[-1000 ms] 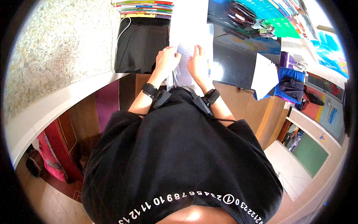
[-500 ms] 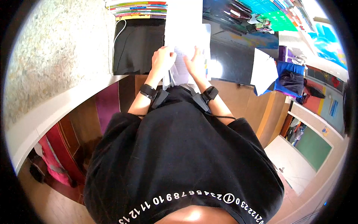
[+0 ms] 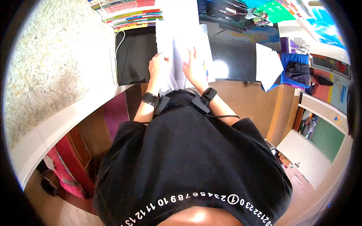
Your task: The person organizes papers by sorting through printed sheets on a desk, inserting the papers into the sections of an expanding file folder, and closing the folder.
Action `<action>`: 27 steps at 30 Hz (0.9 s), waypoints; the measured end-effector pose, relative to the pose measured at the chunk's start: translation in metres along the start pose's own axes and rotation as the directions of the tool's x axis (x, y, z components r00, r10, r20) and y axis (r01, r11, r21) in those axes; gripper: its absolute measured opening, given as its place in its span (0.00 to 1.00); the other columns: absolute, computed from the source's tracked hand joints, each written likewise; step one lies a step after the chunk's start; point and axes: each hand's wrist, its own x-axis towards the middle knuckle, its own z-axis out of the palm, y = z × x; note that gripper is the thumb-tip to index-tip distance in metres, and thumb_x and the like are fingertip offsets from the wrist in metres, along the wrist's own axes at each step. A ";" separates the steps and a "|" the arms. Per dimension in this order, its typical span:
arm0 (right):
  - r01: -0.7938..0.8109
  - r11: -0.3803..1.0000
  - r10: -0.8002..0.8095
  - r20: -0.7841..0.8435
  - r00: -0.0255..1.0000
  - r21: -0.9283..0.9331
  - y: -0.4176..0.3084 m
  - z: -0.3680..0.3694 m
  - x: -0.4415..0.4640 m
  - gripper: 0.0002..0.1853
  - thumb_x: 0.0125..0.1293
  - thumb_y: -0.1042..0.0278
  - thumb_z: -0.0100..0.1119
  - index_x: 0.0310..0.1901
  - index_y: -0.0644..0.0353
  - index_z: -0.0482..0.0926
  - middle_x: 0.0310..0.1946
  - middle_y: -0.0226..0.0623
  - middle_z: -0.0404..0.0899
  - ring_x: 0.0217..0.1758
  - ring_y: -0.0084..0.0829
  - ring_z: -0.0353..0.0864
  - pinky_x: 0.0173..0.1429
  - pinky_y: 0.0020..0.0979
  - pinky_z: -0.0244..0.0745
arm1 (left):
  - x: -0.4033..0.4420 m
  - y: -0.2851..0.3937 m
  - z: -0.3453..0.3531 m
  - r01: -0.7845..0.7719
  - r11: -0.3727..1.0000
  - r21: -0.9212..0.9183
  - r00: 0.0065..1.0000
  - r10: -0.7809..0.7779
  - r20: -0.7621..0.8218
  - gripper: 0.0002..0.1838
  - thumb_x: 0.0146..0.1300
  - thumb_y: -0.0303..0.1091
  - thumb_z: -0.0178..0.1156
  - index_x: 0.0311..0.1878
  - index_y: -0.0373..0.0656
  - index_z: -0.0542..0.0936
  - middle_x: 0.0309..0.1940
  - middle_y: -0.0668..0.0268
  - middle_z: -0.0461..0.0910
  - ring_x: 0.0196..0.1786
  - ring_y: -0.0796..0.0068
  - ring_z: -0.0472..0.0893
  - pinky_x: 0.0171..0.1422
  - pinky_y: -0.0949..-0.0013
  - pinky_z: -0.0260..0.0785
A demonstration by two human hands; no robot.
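An open book or folder of white lined pages (image 3: 178,56) lies on the dark desk against my body, with coloured tabs at its right edge. My left hand (image 3: 159,67) has its fingers curled at the left-hand pages, closed on page edges near the middle. On the right-hand page rests my right hand (image 3: 193,67), fingers apart and nothing held. Both wrists wear black straps with dark devices. Bright glare washes out part of the paper.
A stack of books (image 3: 132,15) stands at the back left, beside a white cable (image 3: 117,47). Loose white sheets (image 3: 267,66) lie at the desk's right edge, near a blue chair-like item (image 3: 292,60). A glossy black object (image 3: 226,10) is at the back.
The view has shifted, showing more of the book stack. My left hand has moved slightly left with the pages, which now spread wider to the left. My right hand stays on the right side, fingers apart.
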 end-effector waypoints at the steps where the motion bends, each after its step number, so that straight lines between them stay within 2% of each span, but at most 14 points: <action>1: 0.009 1.000 -0.008 0.050 0.999 -0.027 -0.007 -0.004 0.001 0.31 0.57 0.68 0.56 0.62 0.67 0.62 0.64 0.58 0.56 0.64 0.55 0.60 0.68 0.45 0.55 | 0.000 -0.002 0.000 0.026 0.998 0.050 1.000 -0.026 -0.002 0.11 0.53 0.38 0.58 0.29 0.39 0.78 0.28 0.52 0.79 0.35 0.50 0.80 0.38 0.57 0.71; 4: -0.015 0.977 0.022 -0.034 0.999 0.211 -0.007 0.005 0.004 0.27 0.56 0.70 0.57 0.59 0.60 0.67 0.64 0.52 0.56 0.62 0.53 0.64 0.65 0.43 0.60 | 0.001 -0.008 -0.008 0.084 0.984 0.154 0.996 -0.085 0.001 0.09 0.53 0.36 0.57 0.30 0.40 0.79 0.29 0.52 0.80 0.35 0.49 0.80 0.40 0.55 0.72; 5: -0.032 0.915 0.048 -0.030 0.998 0.403 -0.006 0.004 0.005 0.26 0.56 0.70 0.58 0.58 0.60 0.68 0.64 0.49 0.58 0.63 0.49 0.64 0.63 0.43 0.62 | 0.000 -0.012 -0.015 0.093 0.983 0.158 0.995 -0.096 0.012 0.10 0.53 0.36 0.57 0.30 0.40 0.79 0.29 0.51 0.80 0.35 0.49 0.80 0.40 0.55 0.72; 7: -0.055 0.685 0.096 -0.016 0.995 0.727 -0.006 -0.006 0.010 0.24 0.55 0.71 0.59 0.56 0.60 0.69 0.62 0.44 0.63 0.64 0.42 0.65 0.60 0.41 0.66 | -0.002 -0.025 -0.026 0.065 0.980 0.188 0.998 -0.063 -0.015 0.10 0.51 0.38 0.58 0.30 0.41 0.79 0.26 0.51 0.79 0.33 0.50 0.80 0.38 0.56 0.72; 10: 0.045 0.839 -0.019 -0.054 0.998 0.542 0.030 -0.022 0.016 0.22 0.57 0.69 0.59 0.54 0.61 0.71 0.56 0.43 0.69 0.61 0.39 0.68 0.56 0.38 0.69 | -0.014 -0.027 -0.050 0.082 0.969 0.232 0.994 -0.062 -0.093 0.10 0.52 0.38 0.57 0.31 0.41 0.80 0.26 0.50 0.79 0.34 0.50 0.80 0.38 0.55 0.72; 12: -0.079 0.898 0.107 -0.041 0.993 0.433 0.066 -0.018 0.014 0.18 0.57 0.68 0.58 0.50 0.61 0.73 0.47 0.45 0.75 0.55 0.42 0.73 0.55 0.39 0.70 | -0.017 -0.021 -0.068 0.147 0.933 0.330 0.987 -0.114 -0.116 0.11 0.53 0.38 0.57 0.32 0.40 0.80 0.26 0.49 0.79 0.35 0.49 0.80 0.39 0.55 0.72; 13: -0.139 0.915 0.166 -0.039 0.985 0.378 0.090 -0.010 0.012 0.17 0.57 0.67 0.57 0.48 0.61 0.74 0.43 0.47 0.78 0.52 0.44 0.75 0.54 0.39 0.70 | -0.018 -0.029 -0.072 0.118 0.935 0.334 0.986 -0.070 -0.151 0.11 0.53 0.38 0.56 0.30 0.40 0.79 0.26 0.48 0.79 0.34 0.48 0.80 0.40 0.54 0.72; 15: -0.192 0.912 0.224 -0.047 0.974 0.363 0.170 0.040 -0.002 0.17 0.56 0.65 0.57 0.46 0.61 0.75 0.41 0.47 0.79 0.49 0.47 0.76 0.54 0.38 0.70 | -0.016 -0.045 -0.076 0.102 0.904 0.415 0.991 -0.056 -0.120 0.09 0.54 0.34 0.56 0.27 0.36 0.76 0.27 0.50 0.79 0.34 0.48 0.80 0.38 0.53 0.71; 17: -0.503 0.823 0.504 0.069 0.861 0.262 0.196 0.046 -0.022 0.19 0.53 0.63 0.58 0.45 0.65 0.75 0.43 0.50 0.79 0.49 0.49 0.76 0.54 0.38 0.70 | -0.014 -0.059 -0.075 0.125 0.875 0.468 0.988 -0.069 -0.135 0.10 0.55 0.33 0.55 0.27 0.35 0.76 0.28 0.48 0.79 0.33 0.48 0.80 0.39 0.53 0.71; 19: -0.621 0.781 0.615 0.092 0.783 0.064 0.218 0.048 -0.043 0.23 0.51 0.62 0.59 0.46 0.69 0.72 0.44 0.55 0.77 0.49 0.50 0.77 0.52 0.39 0.72 | -0.013 -0.066 -0.073 0.141 0.849 0.509 0.986 -0.077 -0.145 0.10 0.55 0.33 0.55 0.28 0.34 0.76 0.28 0.48 0.79 0.33 0.48 0.79 0.39 0.54 0.71; 22: -0.797 0.602 0.766 0.248 0.593 0.048 0.244 0.065 -0.068 0.28 0.51 0.62 0.62 0.50 0.73 0.68 0.46 0.58 0.75 0.51 0.46 0.77 0.49 0.38 0.74 | -0.011 -0.060 -0.066 0.120 0.868 0.482 0.992 -0.084 -0.095 0.10 0.55 0.34 0.55 0.28 0.34 0.77 0.27 0.48 0.79 0.33 0.48 0.80 0.39 0.54 0.72; 25: -0.905 0.225 0.862 0.360 0.357 0.360 0.234 0.073 -0.079 0.31 0.52 0.62 0.65 0.52 0.74 0.64 0.44 0.54 0.77 0.45 0.43 0.79 0.44 0.37 0.76 | -0.006 -0.061 -0.053 0.098 0.860 0.501 0.995 -0.073 -0.070 0.11 0.55 0.35 0.55 0.28 0.35 0.77 0.27 0.48 0.79 0.33 0.48 0.80 0.39 0.54 0.72; 26: -0.904 0.204 0.853 0.385 0.352 0.375 0.248 0.091 -0.084 0.21 0.56 0.54 0.62 0.39 0.67 0.75 0.33 0.42 0.80 0.32 0.29 0.82 0.27 0.30 0.75 | -0.004 -0.063 -0.049 0.091 0.851 0.517 0.996 -0.071 -0.057 0.10 0.55 0.34 0.55 0.28 0.36 0.77 0.26 0.48 0.79 0.32 0.48 0.80 0.39 0.53 0.72; 27: -0.881 0.173 0.811 0.444 0.381 0.440 0.252 0.094 -0.085 0.19 0.56 0.56 0.62 0.38 0.66 0.76 0.31 0.40 0.80 0.29 0.29 0.81 0.26 0.29 0.74 | -0.003 -0.059 -0.047 0.084 0.842 0.533 0.996 -0.071 -0.045 0.10 0.55 0.34 0.54 0.28 0.36 0.77 0.26 0.48 0.79 0.32 0.48 0.80 0.39 0.53 0.72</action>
